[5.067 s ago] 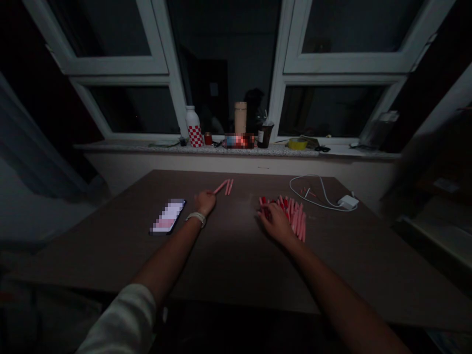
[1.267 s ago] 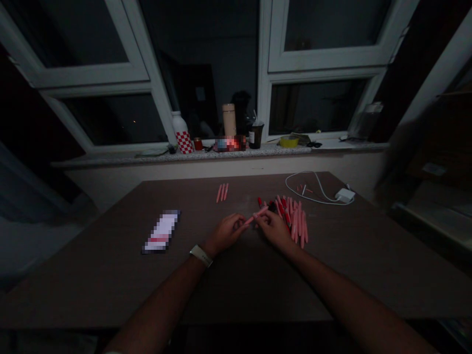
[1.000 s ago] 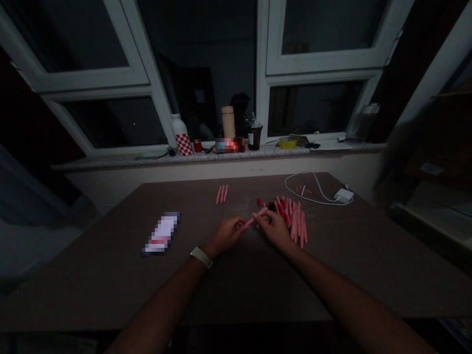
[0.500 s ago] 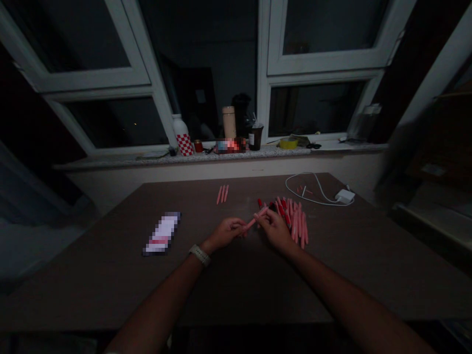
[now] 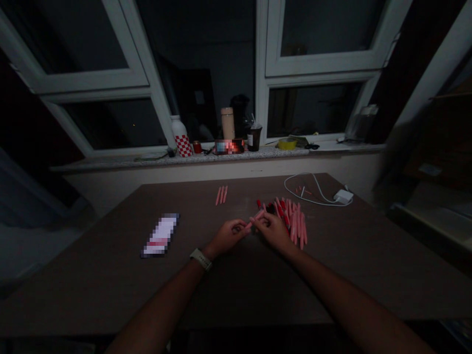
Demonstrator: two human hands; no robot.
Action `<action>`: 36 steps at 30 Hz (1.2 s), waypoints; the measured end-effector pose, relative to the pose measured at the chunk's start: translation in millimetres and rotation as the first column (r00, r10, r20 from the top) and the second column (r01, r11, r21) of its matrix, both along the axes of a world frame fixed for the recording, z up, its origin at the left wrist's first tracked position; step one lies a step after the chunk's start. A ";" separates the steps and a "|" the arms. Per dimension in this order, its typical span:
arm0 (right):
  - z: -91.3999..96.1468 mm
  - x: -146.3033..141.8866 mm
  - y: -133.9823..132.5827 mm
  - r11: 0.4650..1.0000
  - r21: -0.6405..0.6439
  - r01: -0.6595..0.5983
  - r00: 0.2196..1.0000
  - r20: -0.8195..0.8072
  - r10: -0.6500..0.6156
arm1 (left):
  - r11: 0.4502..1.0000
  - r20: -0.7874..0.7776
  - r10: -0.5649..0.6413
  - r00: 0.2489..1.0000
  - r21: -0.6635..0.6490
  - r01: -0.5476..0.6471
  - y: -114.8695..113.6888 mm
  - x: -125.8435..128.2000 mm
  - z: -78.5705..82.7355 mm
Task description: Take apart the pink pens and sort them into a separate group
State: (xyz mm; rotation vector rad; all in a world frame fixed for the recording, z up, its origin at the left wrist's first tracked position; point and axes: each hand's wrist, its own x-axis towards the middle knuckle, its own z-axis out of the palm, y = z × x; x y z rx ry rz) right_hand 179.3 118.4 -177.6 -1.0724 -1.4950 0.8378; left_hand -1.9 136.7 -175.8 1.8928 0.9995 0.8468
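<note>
Between my two hands is a pink pen (image 5: 249, 224), held slanting up to the right above the table. My left hand (image 5: 230, 235) is closed on its lower end, with a watch strap at the wrist. The fingers of my right hand (image 5: 272, 230) pinch its upper part; whether the pen is in one piece there I cannot make out. Just right of that hand lies a heap of pink and red pens (image 5: 298, 223), partly covered by the hand. Farther back, three pink pens (image 5: 221, 195) lie side by side.
A phone (image 5: 161, 236), blurred out, lies on the left of the table (image 5: 110, 290). At the back right are a white charger (image 5: 343, 196) with a looped cable and some small parts. The windowsill holds a checkered bottle (image 5: 182, 140), a tan flask (image 5: 228, 124), a cup (image 5: 254, 137) and yellow tape (image 5: 286, 144).
My hands have drawn slightly closer together on the pen, and less of it shows between them. The heap and the three pens lie as before. The view has shifted slightly.
</note>
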 end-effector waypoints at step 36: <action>-6.0 -3.7 -4.8 0.891 -0.219 -0.398 0.906 0.061 0.419 | 0.952 0.583 0.195 0.789 -0.306 -0.009 13.5 -2.9 -0.7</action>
